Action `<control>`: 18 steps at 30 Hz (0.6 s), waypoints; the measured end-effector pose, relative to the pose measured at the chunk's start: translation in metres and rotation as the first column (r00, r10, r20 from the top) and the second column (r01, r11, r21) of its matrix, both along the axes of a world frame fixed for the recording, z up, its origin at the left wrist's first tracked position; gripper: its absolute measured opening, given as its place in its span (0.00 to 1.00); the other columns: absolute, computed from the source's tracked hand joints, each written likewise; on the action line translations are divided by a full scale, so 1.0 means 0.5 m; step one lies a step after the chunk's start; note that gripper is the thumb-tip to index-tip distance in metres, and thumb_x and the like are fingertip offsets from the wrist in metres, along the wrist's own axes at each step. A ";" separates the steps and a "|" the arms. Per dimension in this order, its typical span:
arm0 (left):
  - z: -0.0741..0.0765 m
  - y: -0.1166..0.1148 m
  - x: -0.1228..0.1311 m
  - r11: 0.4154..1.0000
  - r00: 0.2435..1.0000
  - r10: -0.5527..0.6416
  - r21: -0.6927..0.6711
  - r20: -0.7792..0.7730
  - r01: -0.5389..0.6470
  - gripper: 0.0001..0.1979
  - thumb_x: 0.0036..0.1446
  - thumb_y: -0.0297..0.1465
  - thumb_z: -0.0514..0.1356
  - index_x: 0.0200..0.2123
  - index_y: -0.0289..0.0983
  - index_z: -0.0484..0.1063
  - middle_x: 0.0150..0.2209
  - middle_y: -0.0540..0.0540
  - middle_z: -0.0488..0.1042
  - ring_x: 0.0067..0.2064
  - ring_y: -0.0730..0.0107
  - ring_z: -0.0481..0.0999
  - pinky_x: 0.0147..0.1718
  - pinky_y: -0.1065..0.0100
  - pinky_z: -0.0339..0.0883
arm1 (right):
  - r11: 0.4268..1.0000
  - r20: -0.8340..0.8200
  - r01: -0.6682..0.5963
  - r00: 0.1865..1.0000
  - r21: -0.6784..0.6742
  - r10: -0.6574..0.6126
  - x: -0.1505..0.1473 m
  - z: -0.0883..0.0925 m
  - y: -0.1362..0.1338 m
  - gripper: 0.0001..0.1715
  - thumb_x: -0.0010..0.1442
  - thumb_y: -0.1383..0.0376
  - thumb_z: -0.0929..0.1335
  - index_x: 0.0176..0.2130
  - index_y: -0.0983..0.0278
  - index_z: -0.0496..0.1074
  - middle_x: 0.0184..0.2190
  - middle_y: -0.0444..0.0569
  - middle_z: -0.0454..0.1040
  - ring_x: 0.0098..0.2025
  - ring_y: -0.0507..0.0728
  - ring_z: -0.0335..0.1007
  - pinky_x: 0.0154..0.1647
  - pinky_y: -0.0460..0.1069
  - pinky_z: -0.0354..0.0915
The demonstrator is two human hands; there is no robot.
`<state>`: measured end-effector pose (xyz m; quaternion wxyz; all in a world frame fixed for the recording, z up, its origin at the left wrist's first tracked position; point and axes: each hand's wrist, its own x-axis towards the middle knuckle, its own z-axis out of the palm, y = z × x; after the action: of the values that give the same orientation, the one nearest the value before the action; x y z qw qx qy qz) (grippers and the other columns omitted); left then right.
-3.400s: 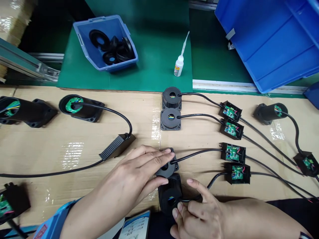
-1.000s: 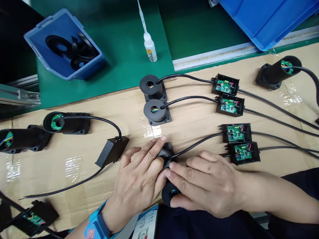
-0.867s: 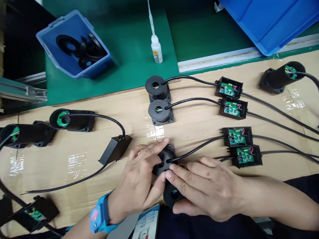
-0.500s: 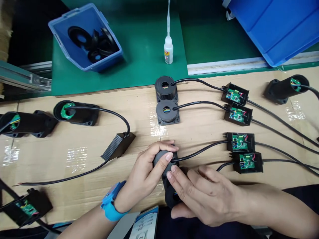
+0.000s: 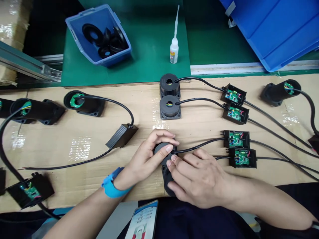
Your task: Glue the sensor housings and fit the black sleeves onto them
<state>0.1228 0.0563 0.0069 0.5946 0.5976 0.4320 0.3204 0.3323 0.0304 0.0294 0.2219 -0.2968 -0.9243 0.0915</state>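
Note:
My left hand (image 5: 152,156), with a blue band at its wrist, wraps round a black round housing (image 5: 161,148), thumb on top near the cable's entry. The fingertips of my right hand (image 5: 196,174) press together at that housing's lower right edge; whether they pinch anything is hidden. Below it, a second black housing (image 5: 168,181) is partly covered by my right hand. A black cable runs right from the held housing to an open box with a green circuit board (image 5: 236,139). Another open box (image 5: 242,158) lies just below that one.
Two round housings (image 5: 169,107) with cables stand beyond my hands. A blue bin (image 5: 112,61) of black rings and a white bottle (image 5: 174,53) are on the green mat. Black tubes (image 5: 91,105) and a finned box (image 5: 122,135) lie left; another tube (image 5: 280,92) lies right.
The camera view has shifted, so the bench items appear displaced. My right fingers are more curled at the housing's edge, while my left hand keeps its hold.

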 end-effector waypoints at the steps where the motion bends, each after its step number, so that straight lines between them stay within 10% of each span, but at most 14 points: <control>1: -0.001 0.004 -0.007 0.998 0.998 -0.055 0.020 0.003 0.055 0.12 0.72 0.33 0.55 0.57 0.44 0.64 0.50 0.44 0.81 0.59 0.63 0.78 0.57 0.60 0.74 | 1.000 -0.004 -0.005 1.000 -0.020 0.005 0.001 0.001 0.002 0.17 0.70 0.61 0.64 0.47 0.69 0.78 0.43 0.51 0.82 0.40 0.58 0.72 0.40 0.57 0.60; 5: -0.016 0.007 -0.021 0.950 0.996 -0.061 0.303 -0.067 0.078 0.12 0.71 0.27 0.54 0.56 0.43 0.65 0.59 0.41 0.76 0.63 0.62 0.75 0.60 0.55 0.71 | 0.997 0.005 -0.032 0.999 -0.071 0.032 0.012 0.010 0.011 0.18 0.64 0.66 0.62 0.49 0.70 0.75 0.46 0.52 0.81 0.39 0.59 0.73 0.40 0.57 0.59; 9: -0.039 -0.001 -0.012 0.741 0.982 0.136 0.671 -0.129 -0.015 0.11 0.64 0.19 0.57 0.41 0.43 0.67 0.45 0.50 0.84 0.61 0.63 0.76 0.60 0.52 0.67 | 0.989 0.061 -0.068 0.995 -0.134 0.076 0.029 0.019 0.020 0.21 0.62 0.67 0.61 0.50 0.68 0.74 0.49 0.52 0.80 0.39 0.60 0.73 0.40 0.57 0.60; 18: -0.032 0.010 -0.021 0.633 0.910 0.177 0.751 -0.375 0.186 0.16 0.62 0.16 0.53 0.41 0.44 0.73 0.42 0.57 0.84 0.55 0.67 0.80 0.59 0.54 0.61 | 0.976 0.072 -0.097 0.991 -0.193 0.112 0.037 0.011 0.023 0.20 0.62 0.67 0.59 0.49 0.66 0.74 0.46 0.49 0.80 0.41 0.61 0.74 0.41 0.59 0.63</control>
<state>0.1121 0.0611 -0.0093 0.1758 0.8488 0.3666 0.3382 0.3506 0.0421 0.0349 0.1493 -0.2711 -0.9341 0.1779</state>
